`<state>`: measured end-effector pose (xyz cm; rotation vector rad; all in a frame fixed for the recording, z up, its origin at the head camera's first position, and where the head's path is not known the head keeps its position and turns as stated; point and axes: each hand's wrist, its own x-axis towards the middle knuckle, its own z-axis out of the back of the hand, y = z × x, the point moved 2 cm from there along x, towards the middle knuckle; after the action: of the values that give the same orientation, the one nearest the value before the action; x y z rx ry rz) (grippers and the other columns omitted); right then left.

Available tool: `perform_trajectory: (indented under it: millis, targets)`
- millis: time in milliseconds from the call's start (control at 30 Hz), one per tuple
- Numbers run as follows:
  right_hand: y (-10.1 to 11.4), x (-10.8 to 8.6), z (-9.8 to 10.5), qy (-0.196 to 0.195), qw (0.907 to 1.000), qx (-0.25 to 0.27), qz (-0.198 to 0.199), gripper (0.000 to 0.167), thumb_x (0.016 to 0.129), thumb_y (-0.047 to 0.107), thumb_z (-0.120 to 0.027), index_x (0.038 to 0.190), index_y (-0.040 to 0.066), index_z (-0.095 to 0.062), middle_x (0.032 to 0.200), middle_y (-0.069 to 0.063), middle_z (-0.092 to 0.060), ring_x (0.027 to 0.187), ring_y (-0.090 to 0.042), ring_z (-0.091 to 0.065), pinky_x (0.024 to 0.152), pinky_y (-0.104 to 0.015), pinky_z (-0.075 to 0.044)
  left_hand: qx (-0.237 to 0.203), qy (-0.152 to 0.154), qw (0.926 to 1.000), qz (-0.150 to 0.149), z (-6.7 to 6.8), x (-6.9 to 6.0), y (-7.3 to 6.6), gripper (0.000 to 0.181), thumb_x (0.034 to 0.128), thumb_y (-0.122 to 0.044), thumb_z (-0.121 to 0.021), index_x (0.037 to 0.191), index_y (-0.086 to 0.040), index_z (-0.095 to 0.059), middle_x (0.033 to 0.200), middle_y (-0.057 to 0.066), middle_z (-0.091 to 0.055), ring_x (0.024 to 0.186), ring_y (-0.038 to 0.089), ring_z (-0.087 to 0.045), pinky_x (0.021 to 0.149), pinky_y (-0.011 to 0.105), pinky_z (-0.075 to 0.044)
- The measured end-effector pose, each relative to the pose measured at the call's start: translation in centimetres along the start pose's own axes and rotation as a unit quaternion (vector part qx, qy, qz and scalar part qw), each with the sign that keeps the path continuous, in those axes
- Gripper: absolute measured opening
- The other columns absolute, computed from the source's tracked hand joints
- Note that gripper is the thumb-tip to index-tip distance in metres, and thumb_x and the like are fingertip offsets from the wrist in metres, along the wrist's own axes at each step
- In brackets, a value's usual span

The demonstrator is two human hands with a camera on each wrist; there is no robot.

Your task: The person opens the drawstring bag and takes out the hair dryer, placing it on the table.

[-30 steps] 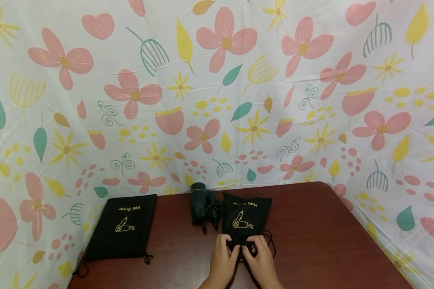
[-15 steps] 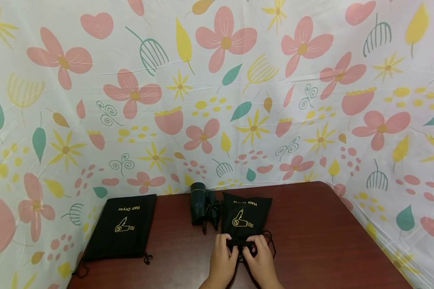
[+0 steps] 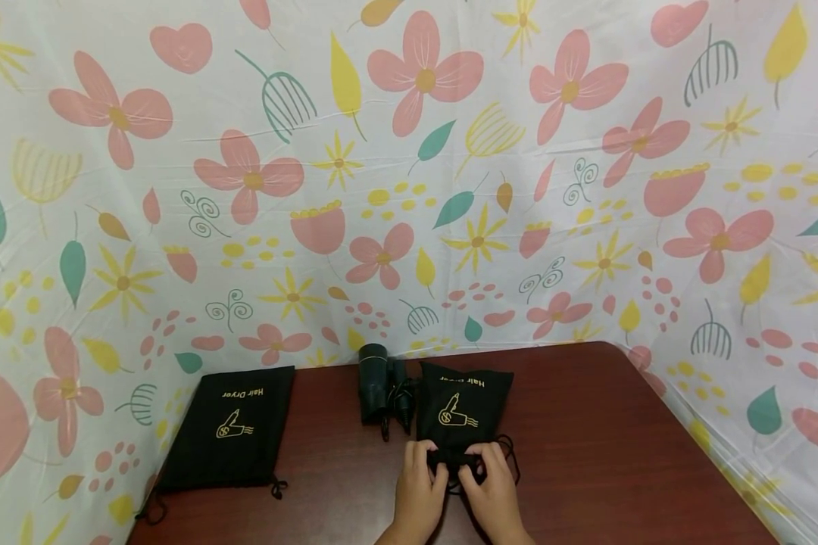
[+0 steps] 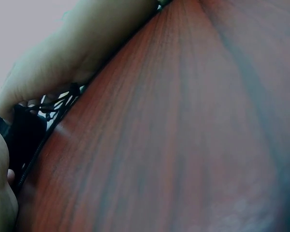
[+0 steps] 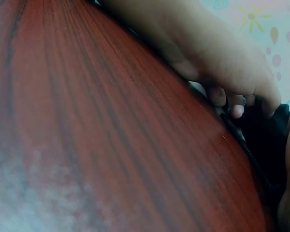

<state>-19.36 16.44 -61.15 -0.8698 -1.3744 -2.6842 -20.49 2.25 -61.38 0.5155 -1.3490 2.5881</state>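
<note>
My left hand (image 3: 419,481) and right hand (image 3: 492,484) pinch the near end of a black drawstring bag (image 3: 460,405), thumbs toward me and fingers on the far side. The bag lies on the table with gold "Hair Dryer" lettering and a dryer picture on it. Its cord (image 3: 507,450) loops out beside the right hand. A band of dark fabric is stretched between the two hands. In the left wrist view, the black fabric (image 4: 26,135) sits between both hands. The right wrist view shows the dark fabric (image 5: 263,133) at the fingers. What the bag holds is hidden.
A dark folded hair dryer (image 3: 373,386) with its bundled cord stands left of the bag, near the back edge. Farther left lies a second, flat black drawstring bag (image 3: 228,439). Beyond the reddish-brown table (image 3: 613,439) hangs a flower-patterned sheet (image 3: 477,189).
Both hands stay in almost the same place. The thumbs have moved slightly apart, and the fabric between the hands looks straighter than before.
</note>
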Motion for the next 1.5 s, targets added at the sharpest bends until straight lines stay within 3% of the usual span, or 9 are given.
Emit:
perform_trajectory:
  millis: [300,567,833,1100,1267,1500]
  targets:
    - [0.14,0.00,0.10,-0.011,0.9999,0.006,-0.003,0.031,0.077,-0.010,-0.069,0.093,0.016,-0.063,0.088,0.009,-0.050,0.075,0.000,-0.044,0.066,-0.015,-0.039,-0.005,0.021,0.9994,0.026,0.19,0.06,-0.24,0.020,0.0960,-0.013,-0.059,0.114,-0.019,-0.054,0.105,-0.003,-0.051,0.061,-0.004,-0.035,0.056,0.016,-0.036]
    - [0.10,-0.01,0.23,-0.004,0.9999,-0.008,-0.008,0.027,0.084,-0.006,-0.066,0.097,0.018,-0.065,0.096,0.010,-0.056,0.086,-0.006,-0.055,0.075,-0.025,-0.049,0.002,0.006,0.9999,0.014,0.22,0.08,-0.22,0.020,0.0955,-0.011,-0.058,0.115,-0.016,-0.056,0.108,-0.002,-0.059,0.071,0.001,-0.046,0.062,0.020,-0.042]
    - [-0.04,0.12,0.16,0.011,0.9998,-0.006,-0.017,0.026,0.082,-0.002,-0.075,0.094,0.017,-0.061,0.089,0.008,-0.049,0.074,-0.005,-0.045,0.065,-0.019,-0.042,-0.041,0.033,0.9950,0.085,0.08,0.22,0.08,0.020,0.0938,-0.018,-0.065,0.110,-0.019,-0.053,0.088,-0.008,-0.049,0.053,-0.004,-0.039,0.051,0.017,-0.037]
    - [-0.06,0.08,0.17,-0.001,1.0000,-0.009,-0.002,0.031,0.079,-0.006,-0.075,0.095,0.016,-0.062,0.090,0.008,-0.050,0.077,-0.002,-0.046,0.068,-0.018,-0.043,-0.034,0.021,0.9969,0.068,0.18,0.23,0.07,0.027,0.0879,-0.010,-0.068,0.108,-0.019,-0.053,0.093,-0.007,-0.051,0.056,-0.005,-0.038,0.053,0.017,-0.037]
    - [-0.03,-0.01,0.13,-0.008,0.9998,-0.018,0.002,0.030,0.080,-0.008,-0.072,0.097,0.015,-0.063,0.095,0.009,-0.054,0.087,-0.001,-0.052,0.076,-0.014,-0.044,-0.049,0.021,0.9958,0.074,0.43,0.26,-0.05,0.028,0.0866,-0.006,-0.065,0.109,-0.019,-0.053,0.100,-0.004,-0.053,0.058,-0.004,-0.038,0.054,0.017,-0.038]
    - [-0.13,0.04,0.07,-0.005,0.9997,-0.017,-0.016,0.029,0.084,-0.007,-0.067,0.099,0.018,-0.063,0.099,0.007,-0.056,0.094,-0.005,-0.054,0.082,-0.015,-0.043,-0.064,0.013,0.9957,0.066,0.52,0.30,-0.08,0.030,0.0863,-0.003,-0.063,0.111,-0.018,-0.053,0.106,-0.002,-0.054,0.059,-0.004,-0.038,0.055,0.017,-0.039]
